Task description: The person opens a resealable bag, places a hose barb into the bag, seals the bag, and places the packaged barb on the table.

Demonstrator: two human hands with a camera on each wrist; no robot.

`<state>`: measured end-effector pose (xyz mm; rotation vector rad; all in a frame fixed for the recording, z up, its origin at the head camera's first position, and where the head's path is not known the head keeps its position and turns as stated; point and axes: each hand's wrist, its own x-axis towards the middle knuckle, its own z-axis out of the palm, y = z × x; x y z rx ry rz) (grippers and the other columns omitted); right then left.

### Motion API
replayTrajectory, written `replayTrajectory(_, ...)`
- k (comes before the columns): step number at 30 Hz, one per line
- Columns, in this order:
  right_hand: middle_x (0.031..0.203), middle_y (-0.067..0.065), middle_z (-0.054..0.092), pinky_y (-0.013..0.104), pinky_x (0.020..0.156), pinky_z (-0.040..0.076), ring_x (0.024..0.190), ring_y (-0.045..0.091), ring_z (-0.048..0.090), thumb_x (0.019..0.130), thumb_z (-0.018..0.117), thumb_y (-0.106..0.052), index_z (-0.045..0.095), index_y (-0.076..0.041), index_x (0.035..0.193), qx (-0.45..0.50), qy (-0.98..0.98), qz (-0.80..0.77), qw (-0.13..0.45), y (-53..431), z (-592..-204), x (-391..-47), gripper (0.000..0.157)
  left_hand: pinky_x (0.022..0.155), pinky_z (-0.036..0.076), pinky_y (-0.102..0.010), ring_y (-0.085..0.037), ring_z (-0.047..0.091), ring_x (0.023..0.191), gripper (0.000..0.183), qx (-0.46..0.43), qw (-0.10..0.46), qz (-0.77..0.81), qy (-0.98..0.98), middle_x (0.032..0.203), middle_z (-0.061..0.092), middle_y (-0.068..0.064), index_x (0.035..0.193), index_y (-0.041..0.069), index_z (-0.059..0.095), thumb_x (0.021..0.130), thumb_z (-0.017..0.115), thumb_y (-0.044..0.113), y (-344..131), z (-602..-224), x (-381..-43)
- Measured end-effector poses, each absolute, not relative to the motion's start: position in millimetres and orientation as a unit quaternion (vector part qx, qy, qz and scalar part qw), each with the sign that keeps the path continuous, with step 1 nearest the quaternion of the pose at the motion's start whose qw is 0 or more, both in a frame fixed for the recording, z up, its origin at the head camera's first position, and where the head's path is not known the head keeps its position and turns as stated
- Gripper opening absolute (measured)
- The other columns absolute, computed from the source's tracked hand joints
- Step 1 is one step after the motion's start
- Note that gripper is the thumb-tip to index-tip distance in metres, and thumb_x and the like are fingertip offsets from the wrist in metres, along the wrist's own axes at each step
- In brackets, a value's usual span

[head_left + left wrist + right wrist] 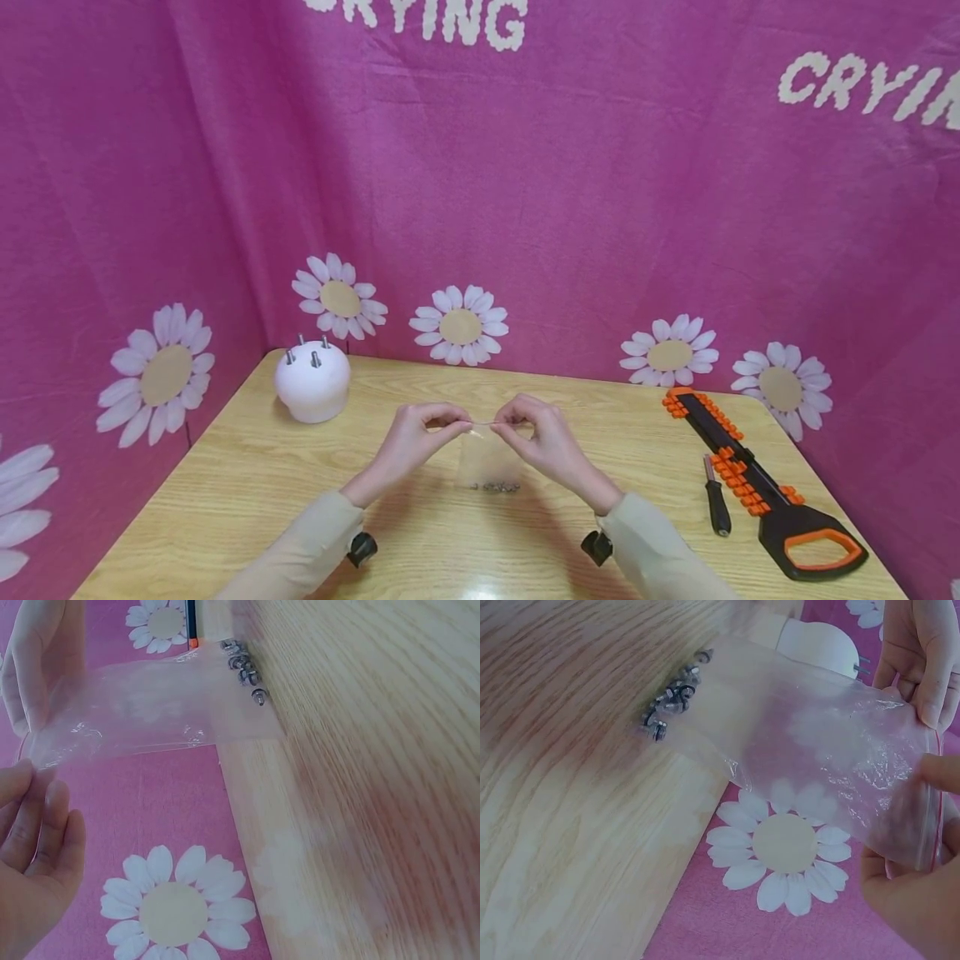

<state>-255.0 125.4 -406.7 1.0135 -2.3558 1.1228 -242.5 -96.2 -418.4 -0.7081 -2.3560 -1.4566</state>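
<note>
A clear zip bag [486, 458] hangs upright over the table, held by its top edge between both hands. My left hand [422, 435] pinches the top edge on its left side with thumb and fingers. On the right side of the same edge, my right hand [542, 437] pinches it too. A red zip line [938, 799] runs along the bag's mouth in the right wrist view. Several small metal screws or nuts [246, 671] lie gathered along the bottom of the bag, close over the wooden table.
A white rounded base [313, 383] with several upright metal bolts stands at the back left. At the right lie a black-handled screwdriver [717, 507] and a long black tool with orange pieces [802, 533]. A pink curtain [570, 208] with daisies hangs behind the wooden table [247, 517].
</note>
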Motion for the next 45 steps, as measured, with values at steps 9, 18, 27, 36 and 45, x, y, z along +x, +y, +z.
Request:
replayTrajectory(9,0.083,-0.005,0.069,0.024,0.073,0.054,0.078,0.002,0.06,0.088,0.076,-0.018,0.075,-0.015,0.089,0.357,-0.834,0.391,0.156,122.4,-403.6,-256.2,0.004,0.082,0.058,-0.023,-0.013,0.073,0.087,0.009,-0.253,0.138,-0.505,-0.814,0.091,0.078,-0.005,0.095,0.009,0.076,0.09,0.072,0.015,-95.5,-417.5,-241.7)
replayTrajectory(18,0.08,-0.002,0.07,0.021,0.069,0.052,0.076,0.004,0.06,0.088,0.074,-0.011,0.074,-0.013,0.085,0.371,-0.831,0.378,0.169,119.0,-403.9,-256.0,0.004,0.081,0.058,-0.023,-0.01,0.072,0.084,0.008,-0.257,0.143,-0.497,-0.817,0.09,0.077,-0.005,0.095,0.009,0.076,0.09,0.072,0.014,-94.6,-420.6,-242.8)
replayTrajectory(27,0.082,-0.003,0.069,0.023,0.07,0.053,0.077,0.005,0.061,0.089,0.073,-0.014,0.073,-0.013,0.086,0.362,-0.834,0.382,0.165,127.1,-405.1,-254.6,0.003,0.082,0.058,-0.023,-0.013,0.073,0.086,0.009,-0.25,0.144,-0.499,-0.817,0.091,0.078,-0.005,0.095,0.009,0.077,0.089,0.073,0.015,-96.0,-420.0,-241.9)
replayTrajectory(36,0.082,-0.001,0.07,0.025,0.069,0.055,0.077,0.006,0.062,0.09,0.073,-0.014,0.073,-0.012,0.088,0.37,-0.829,0.385,0.166,130.5,-405.9,-254.3,0.003,0.083,0.058,-0.024,-0.015,0.073,0.087,0.009,-0.247,0.144,-0.496,-0.82,0.091,0.078,-0.005,0.095,0.009,0.077,0.089,0.073,0.015,-95.7,-420.5,-242.5)
replayTrajectory(45,0.084,0.0,0.072,0.025,0.073,0.056,0.078,0.011,0.067,0.09,0.073,-0.015,0.073,-0.009,0.087,0.363,-0.833,0.38,0.175,136.4,-408.3,-254.9,0.007,0.082,0.058,-0.024,-0.015,0.074,0.088,0.009,-0.246,0.146,-0.505,-0.814,0.092,0.078,-0.004,0.094,0.01,0.078,0.088,0.074,0.016,-98.0,-419.9,-243.1)
